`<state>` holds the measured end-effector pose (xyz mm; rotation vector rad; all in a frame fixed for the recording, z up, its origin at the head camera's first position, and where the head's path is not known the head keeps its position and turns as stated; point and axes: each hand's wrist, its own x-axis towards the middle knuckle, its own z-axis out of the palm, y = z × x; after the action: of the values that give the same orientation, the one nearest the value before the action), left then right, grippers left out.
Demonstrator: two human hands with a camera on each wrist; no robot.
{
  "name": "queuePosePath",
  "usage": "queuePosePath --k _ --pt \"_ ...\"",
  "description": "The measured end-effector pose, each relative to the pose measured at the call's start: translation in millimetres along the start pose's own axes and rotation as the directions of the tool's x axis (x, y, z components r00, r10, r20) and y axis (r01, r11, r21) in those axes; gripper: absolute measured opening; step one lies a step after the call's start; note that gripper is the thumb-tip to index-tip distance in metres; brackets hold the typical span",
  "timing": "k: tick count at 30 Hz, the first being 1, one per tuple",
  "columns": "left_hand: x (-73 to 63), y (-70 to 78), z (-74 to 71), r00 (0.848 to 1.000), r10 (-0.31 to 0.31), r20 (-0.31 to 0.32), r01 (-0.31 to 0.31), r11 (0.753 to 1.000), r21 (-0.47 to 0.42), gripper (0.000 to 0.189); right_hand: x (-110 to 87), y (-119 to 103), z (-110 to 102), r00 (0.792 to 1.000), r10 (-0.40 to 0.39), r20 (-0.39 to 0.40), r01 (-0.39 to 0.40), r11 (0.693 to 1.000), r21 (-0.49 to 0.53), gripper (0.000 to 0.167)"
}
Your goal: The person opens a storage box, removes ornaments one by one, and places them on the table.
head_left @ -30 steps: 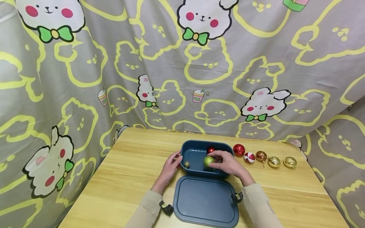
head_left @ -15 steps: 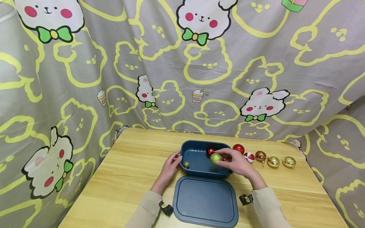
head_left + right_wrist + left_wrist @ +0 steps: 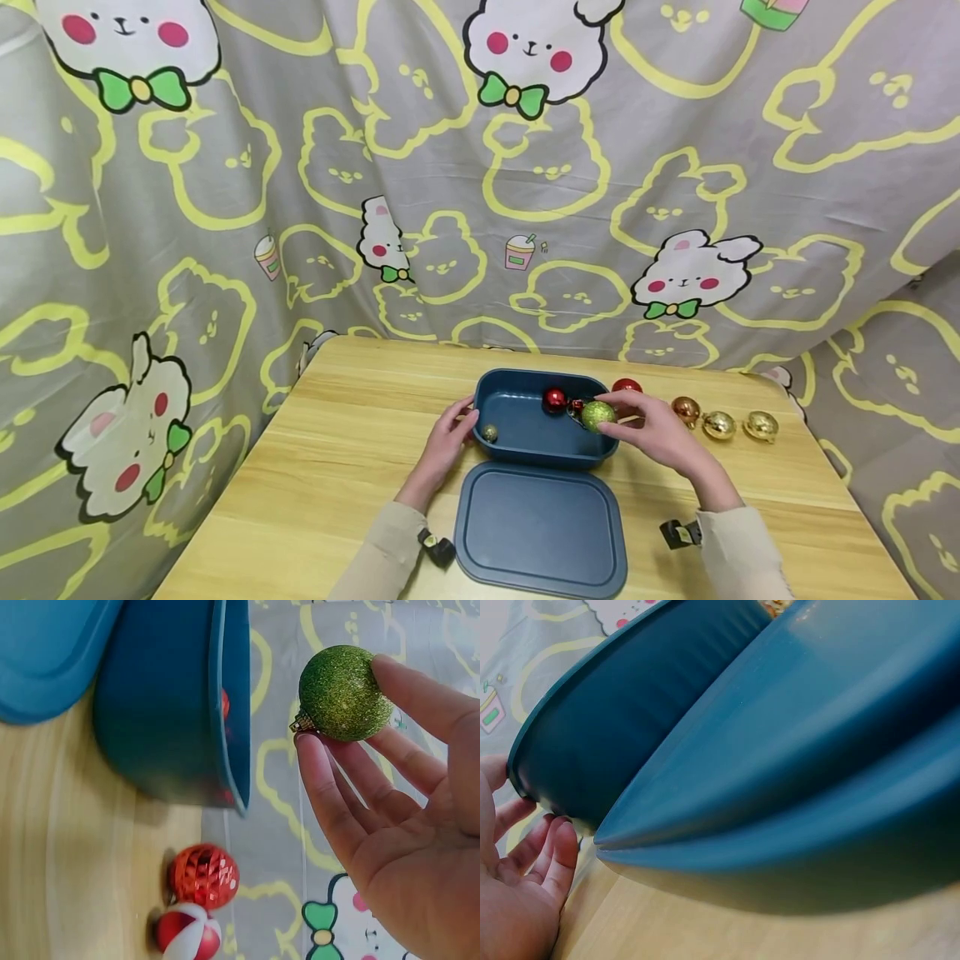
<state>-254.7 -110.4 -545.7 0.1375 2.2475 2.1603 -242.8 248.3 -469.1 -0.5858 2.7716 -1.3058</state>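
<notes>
Wood tbl (image 3: 352, 417), R hand (image 3: 654, 427) w/ grn ball (image 3: 341, 686), cap (image 3: 301, 722) aslant dn

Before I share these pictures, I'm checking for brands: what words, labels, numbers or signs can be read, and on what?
None can be read.
Green ball, blue box and lid: no lettering visible.
Black device on the left wrist: a pale mark, too small to read.
Curtain: drawings, no readable text.

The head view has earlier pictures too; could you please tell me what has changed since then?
The right hand has carried the green glitter bauble rightward, from over the middle of the blue box to its right end, now hiding the red-and-white ball in the head view. Nothing was let go. The left hand and lid stayed put.
</notes>
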Motion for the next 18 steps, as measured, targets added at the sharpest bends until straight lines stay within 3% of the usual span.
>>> queuePosePath --k 10,18 --pt "1.6 -1.0 -1.0 1.0 0.003 -0.009 -0.003 1.0 0.015 0.043 -20.2 13 -22 0.996 0.084 -0.042 -0.085 0.996 -0.038 0.053" --pt "16.1 -32.0 -0.5 0.999 0.009 -0.036 -0.009 1.0 0.02 0.043 -31.3 26 -34 0.988 0.136 -0.071 -0.139 0.989 -0.044 0.053"
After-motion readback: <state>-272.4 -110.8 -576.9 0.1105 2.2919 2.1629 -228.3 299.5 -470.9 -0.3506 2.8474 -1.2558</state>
